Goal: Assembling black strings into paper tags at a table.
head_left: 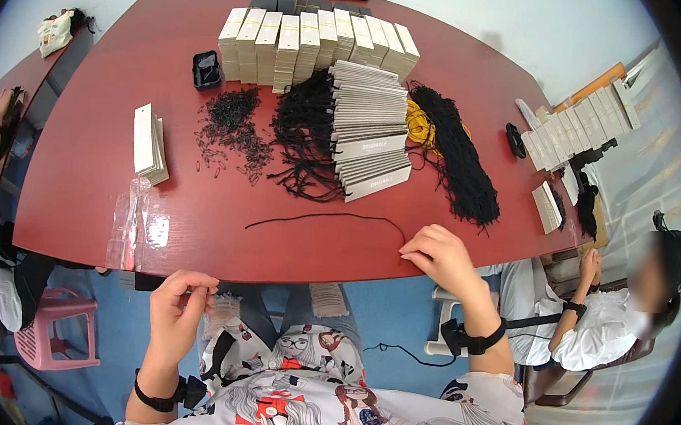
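My right hand [443, 260] is over the table's front edge, its thumb and fingers pinched on the end of a thin black cord [332, 215]. The rest of the cord lies in a loose curve to the left on the red table. My left hand [176, 311] is just off the front edge, fingertips pressed together; a tiny dark bit shows there, too small to name. Beyond the cord, a row of tags with black strings [370, 146] lies fanned out. A heap of small black clips [235, 122] is to its left, and a bundle of black cords [458, 162] to its right.
Bundled white tag stacks [315, 40] line the far side of the red table [86, 158], near a black box [205, 69]. A smaller tag stack [150, 143] and clear tape [133, 227] are at left. A co-worker [597, 332] sits at right; a pink stool [63, 330] stands lower left.
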The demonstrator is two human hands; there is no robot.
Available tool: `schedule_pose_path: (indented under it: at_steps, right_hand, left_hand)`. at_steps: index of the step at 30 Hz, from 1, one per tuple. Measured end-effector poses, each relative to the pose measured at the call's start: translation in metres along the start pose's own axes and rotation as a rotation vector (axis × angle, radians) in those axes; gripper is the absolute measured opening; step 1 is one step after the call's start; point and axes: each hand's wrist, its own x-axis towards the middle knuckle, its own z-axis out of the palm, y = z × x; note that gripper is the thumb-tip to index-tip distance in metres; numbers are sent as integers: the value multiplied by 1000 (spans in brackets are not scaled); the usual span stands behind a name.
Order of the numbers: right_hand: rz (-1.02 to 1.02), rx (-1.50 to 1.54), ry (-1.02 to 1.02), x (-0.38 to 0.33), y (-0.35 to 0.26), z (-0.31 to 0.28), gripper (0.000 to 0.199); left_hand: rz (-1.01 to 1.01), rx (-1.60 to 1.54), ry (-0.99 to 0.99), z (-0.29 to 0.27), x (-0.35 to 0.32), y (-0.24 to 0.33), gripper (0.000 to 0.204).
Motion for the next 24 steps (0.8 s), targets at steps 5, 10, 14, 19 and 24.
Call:
schedule_pose_path:
  at_steps: [5,10,14,19,24]
  right_hand:
    - [-43,-55,2,28,-28,29,9]
    - [-177,-14,25,59,-61,56,10]
    - [-220,70,66,89,-90,66,10]
    - [-243,73,69,121,-106,82,10]
    - [-245,54,67,135,-110,97,12]
  left_hand:
    - [-16,-9,-2,0,-2,1,15]
    - [-2,-29,7,-6,-5,1,15]
    - [15,-55,57,-18,-9,-4,14]
    - [1,-116,103,-27,-11,-9,11]
    - [31,-105,116,-36,-14,-15,11]
